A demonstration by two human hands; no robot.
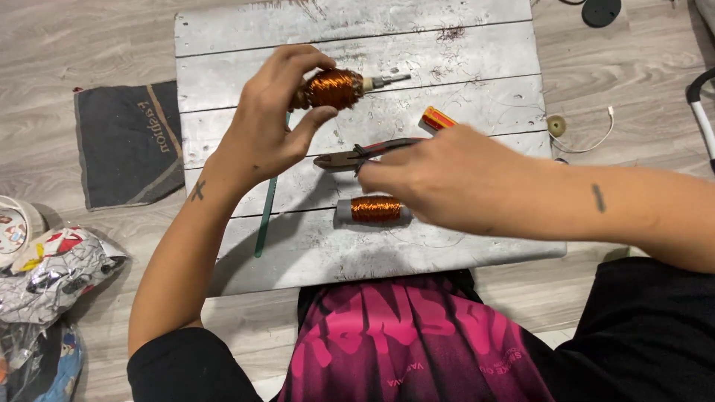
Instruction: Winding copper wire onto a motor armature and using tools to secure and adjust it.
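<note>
Left grip: the left hand was closed narrow around a copper-wound armature, thumb below and fingers above, and held it lifted above the bench. A short metal shaft stuck out from the winding, away from the palm.

Right grip: the right hand was blurred. It seemed to close on the handles of the pliers, but I could not tell how firmly.

Pliers: their nose pointed toward the left grip, just below the lifted armature and apart from it.

Second coil: a copper coil on a grey core lay on the bench just below the right grip, not touched.

Other things near: a green strip lay under the left wrist; a small orange piece lay just beyond the right grip; a dark cloth lay on the floor, outside the left arm.

Risk, as I judged it: the left grip held the armature only by fingertips, so a pull from the pliers could twist it loose. The sharp nose was close to the thin wire and to the thumb, so a slip could scratch the winding or the skin.
</note>
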